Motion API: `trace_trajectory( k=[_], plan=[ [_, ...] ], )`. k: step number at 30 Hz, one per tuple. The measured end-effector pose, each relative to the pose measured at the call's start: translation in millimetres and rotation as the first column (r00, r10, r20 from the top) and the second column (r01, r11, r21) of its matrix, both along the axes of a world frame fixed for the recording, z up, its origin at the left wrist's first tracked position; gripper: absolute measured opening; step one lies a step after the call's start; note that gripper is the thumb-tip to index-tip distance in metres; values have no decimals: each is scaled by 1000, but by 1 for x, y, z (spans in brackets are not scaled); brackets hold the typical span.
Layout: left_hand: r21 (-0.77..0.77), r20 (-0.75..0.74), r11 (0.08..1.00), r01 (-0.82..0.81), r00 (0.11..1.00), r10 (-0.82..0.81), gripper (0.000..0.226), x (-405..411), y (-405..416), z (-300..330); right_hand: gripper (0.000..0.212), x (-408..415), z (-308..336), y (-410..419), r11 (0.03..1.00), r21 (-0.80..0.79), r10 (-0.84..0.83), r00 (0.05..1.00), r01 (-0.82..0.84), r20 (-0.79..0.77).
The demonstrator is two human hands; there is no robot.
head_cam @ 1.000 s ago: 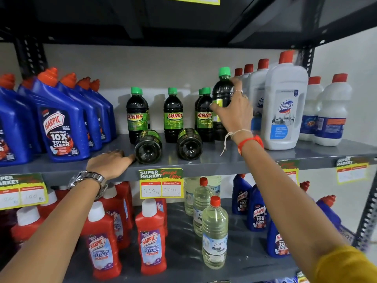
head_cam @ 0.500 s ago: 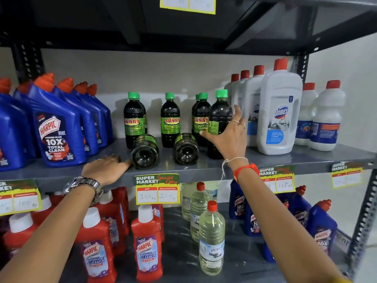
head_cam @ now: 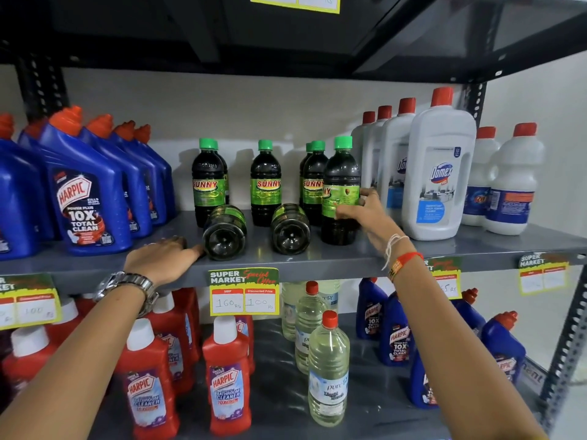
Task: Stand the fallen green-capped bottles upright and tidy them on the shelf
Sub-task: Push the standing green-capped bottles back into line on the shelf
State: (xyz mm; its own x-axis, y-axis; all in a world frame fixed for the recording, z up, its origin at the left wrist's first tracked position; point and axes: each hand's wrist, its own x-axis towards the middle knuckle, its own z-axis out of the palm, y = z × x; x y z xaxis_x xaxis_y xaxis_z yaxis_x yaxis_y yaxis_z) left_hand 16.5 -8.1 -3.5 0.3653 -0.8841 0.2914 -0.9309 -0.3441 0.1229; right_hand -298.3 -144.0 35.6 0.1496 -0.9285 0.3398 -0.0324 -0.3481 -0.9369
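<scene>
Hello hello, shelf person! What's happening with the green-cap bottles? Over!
Right hand gripping upright green-capped bottle. Left hand flat on shelf edge, touching left fallen bottle. Second fallen bottle untouched. Nothing blocking.

You had two dark bottles down.
Left bottle [head_cam: 225, 236] and right bottle [head_cam: 290, 230] lay bases outward on the shelf [head_cam: 317, 263].

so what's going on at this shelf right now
A person is tidying green-capped bottles on the middle shelf. The right hand grips an upright bottle beside the white Domex bottles. The left hand rests on the shelf edge, fingers touching a fallen bottle. A second fallen bottle lies to its right, untouched. Both lie with their bases facing out.
</scene>
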Motion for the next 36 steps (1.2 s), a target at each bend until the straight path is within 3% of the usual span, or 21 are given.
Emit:
trace_trajectory(
  k=[3, 6, 9, 12, 15, 20, 21, 24, 27, 31, 36],
  plan=[
    [9, 5, 1000, 0, 1000, 0, 65, 0, 1, 1, 87, 3, -4, -2, 995, -46, -94, 989, 90, -111],
    [16, 20, 1000, -3, 1000, 3, 61, -1, 1, 1, 108, 15, -11, 8, 918, -271, -377, 854, 291, -360],
    [-2, 13, 1000, -18, 1000, 18, 58, -1, 1, 1, 99, 19, -13, 9, 865, -360, -469, 818, 350, -332],
    [3, 16, 1000, -19, 1000, 19, 57, -2, 1, 1, 87, 14, -8, 4, 902, -271, -413, 853, 335, -320],
    [-13, 13, 1000, -18, 1000, 18, 59, -3, 2, 1, 79, 8, -5, -8, 969, -127, -238, 930, 210, -279],
    [-3, 38, 999, -37, 999, 37, 70, -7, 2, 2, 88, -2, -6, -14, 999, 33, -2, 987, 7, -160],
    [-4, 35, 999, -42, 999, 42, 69, -7, 2, 2, 87, -2, -6, -13, 1000, 18, -21, 984, 24, -176],
    [-11, 29, 999, -43, 999, 43, 65, -7, 2, 3, 100, 4, -9, -6, 946, -222, -302, 887, 235, -350],
    [2, 30, 1000, -17, 999, 17, 72, -6, 4, 2, 101, 12, -11, 3, 874, -381, -443, 820, 303, -363],
    [-10, 6, 1000, -18, 1000, 18, 71, -5, 4, 3, 87, 13, -6, 9, 884, -360, -423, 838, 299, -345],
    [3, 19, 1000, -18, 1000, 18, 73, -6, 4, 3, 83, 10, -2, 9, 961, -211, -243, 907, 177, -343]
  ],
)
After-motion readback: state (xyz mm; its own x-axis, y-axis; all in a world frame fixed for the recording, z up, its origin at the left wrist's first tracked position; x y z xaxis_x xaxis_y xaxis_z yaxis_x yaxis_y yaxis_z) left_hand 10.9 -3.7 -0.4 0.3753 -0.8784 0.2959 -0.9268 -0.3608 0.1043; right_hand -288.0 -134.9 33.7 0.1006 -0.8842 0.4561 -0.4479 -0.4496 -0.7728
